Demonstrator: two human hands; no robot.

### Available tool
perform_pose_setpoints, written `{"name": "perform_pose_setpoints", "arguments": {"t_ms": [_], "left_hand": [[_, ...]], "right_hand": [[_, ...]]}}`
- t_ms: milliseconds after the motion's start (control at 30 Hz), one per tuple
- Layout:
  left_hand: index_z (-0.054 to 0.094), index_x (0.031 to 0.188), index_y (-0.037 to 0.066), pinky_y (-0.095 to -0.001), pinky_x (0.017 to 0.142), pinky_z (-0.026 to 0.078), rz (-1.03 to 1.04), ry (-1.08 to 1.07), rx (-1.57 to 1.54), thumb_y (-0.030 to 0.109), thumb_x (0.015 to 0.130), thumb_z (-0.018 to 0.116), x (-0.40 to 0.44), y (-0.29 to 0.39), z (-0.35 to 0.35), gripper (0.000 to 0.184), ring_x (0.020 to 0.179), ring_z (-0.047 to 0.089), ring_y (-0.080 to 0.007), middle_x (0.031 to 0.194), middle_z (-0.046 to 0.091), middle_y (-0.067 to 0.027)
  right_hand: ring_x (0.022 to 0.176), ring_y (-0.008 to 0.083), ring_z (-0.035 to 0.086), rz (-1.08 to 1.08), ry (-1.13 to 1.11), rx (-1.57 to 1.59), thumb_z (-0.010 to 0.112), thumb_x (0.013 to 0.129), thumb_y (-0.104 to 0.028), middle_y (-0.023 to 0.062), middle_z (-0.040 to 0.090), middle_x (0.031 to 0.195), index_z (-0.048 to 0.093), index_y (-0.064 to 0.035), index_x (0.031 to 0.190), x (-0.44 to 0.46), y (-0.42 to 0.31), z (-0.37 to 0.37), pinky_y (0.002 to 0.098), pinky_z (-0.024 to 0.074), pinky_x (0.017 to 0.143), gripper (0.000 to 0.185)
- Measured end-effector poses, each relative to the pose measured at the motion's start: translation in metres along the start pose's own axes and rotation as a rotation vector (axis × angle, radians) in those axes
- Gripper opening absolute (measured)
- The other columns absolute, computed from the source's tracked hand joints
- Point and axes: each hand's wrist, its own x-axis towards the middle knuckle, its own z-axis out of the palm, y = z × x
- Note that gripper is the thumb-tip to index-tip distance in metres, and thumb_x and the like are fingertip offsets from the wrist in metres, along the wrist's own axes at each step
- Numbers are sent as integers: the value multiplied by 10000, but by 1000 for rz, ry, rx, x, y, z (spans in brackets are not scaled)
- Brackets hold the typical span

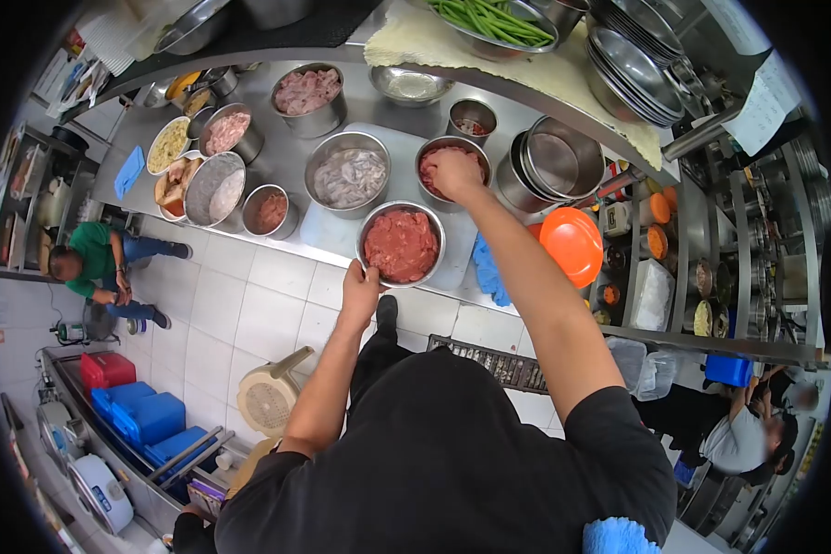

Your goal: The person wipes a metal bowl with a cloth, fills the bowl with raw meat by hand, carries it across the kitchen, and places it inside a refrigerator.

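Observation:
My left hand [362,288] is closed on the rim of a metal bowl of red meat [402,246] at the front edge of the steel counter. My right hand [456,173] reaches into a second metal bowl [424,193] that also holds red meat; its fingertips are hidden among the meat, so I cannot make out what they hold. A metal bowl of pale grey strips [349,175] stands to the left of both. Part of a white cutting board [331,233] shows under the bowls. Behind my right hand is a small metal pot [472,121].
Metal containers of meat [307,90] stand at the back left. Stacked pots [554,159], an orange bowl [571,246] and a blue cloth [490,271] are at the right. A shelf edge [526,90] overhangs the counter. One person sits far left; others are at the right.

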Motion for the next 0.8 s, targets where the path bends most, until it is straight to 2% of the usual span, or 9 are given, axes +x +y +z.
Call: {"name": "perform_pose_setpoints", "arguments": {"t_ms": [100,200,300,333,433,533,633,733,800], "left_hand": [[558,1210,-39,-298,758,602,5,-20,-65,95,1008,481,-10,2,-7,254,897,667,-161,1061,661,-108],[558,1117,-23,-284,697,563,38,-14,-122,79,993,482,-22,19,-8,178,814,636,-129,995,645,-88],[556,1221,-29,-294,765,598,20,-67,-46,122,1034,471,-23,17,-17,255,883,667,-145,1066,658,-105],[558,1201,-26,-287,743,578,-3,-59,-66,110,1030,477,-26,20,-17,232,856,653,-136,1048,654,-96],[561,1159,-19,-274,701,539,-39,-55,-111,87,1026,490,-31,30,-12,185,802,623,-118,1015,648,-78],[563,1159,-19,-280,702,539,-37,-66,-110,86,1028,493,-34,32,-10,181,797,619,-122,1020,649,-79],[564,1158,-20,-285,698,537,-23,-89,-68,80,1025,494,-33,37,-9,181,792,617,-126,1009,650,-79],[564,1155,-22,-289,692,532,-9,-94,-54,85,1024,490,-35,44,-8,185,789,615,-129,996,650,-80],[564,1158,-23,-290,687,528,2,-89,-58,89,1024,488,-35,52,-3,190,784,611,-131,990,651,-82]], "right_hand": [[1039,372,692,-91,-113,-1,623,856,-190,132,738,1129,779,-213,1092,-3,-4,-13,479,550,889,284],[1029,369,698,-76,19,78,644,849,-199,131,746,1103,788,-208,1071,-2,22,-26,471,557,885,265],[1011,355,721,95,-168,-214,626,865,-161,151,750,1096,793,-186,1076,-18,30,-65,470,572,874,270],[1011,354,725,135,-249,-298,616,871,-149,161,750,1100,792,-172,1083,-21,30,-70,471,576,872,276],[908,367,724,46,-164,-373,662,818,-173,146,755,998,783,-177,973,-15,72,-11,485,579,783,197],[909,363,724,47,-182,-433,668,802,-172,146,754,960,783,-173,953,-11,58,-17,497,575,786,190],[923,361,724,55,-102,-295,676,815,-170,148,755,958,782,-159,954,-9,34,-41,495,573,810,175],[1019,355,724,-10,-167,-227,605,889,-166,164,749,1099,794,-151,1056,-11,7,-49,477,576,870,252],[1011,349,720,6,-135,-207,621,898,-197,157,749,1081,794,-177,1054,-7,23,-19,469,571,872,234]]}}
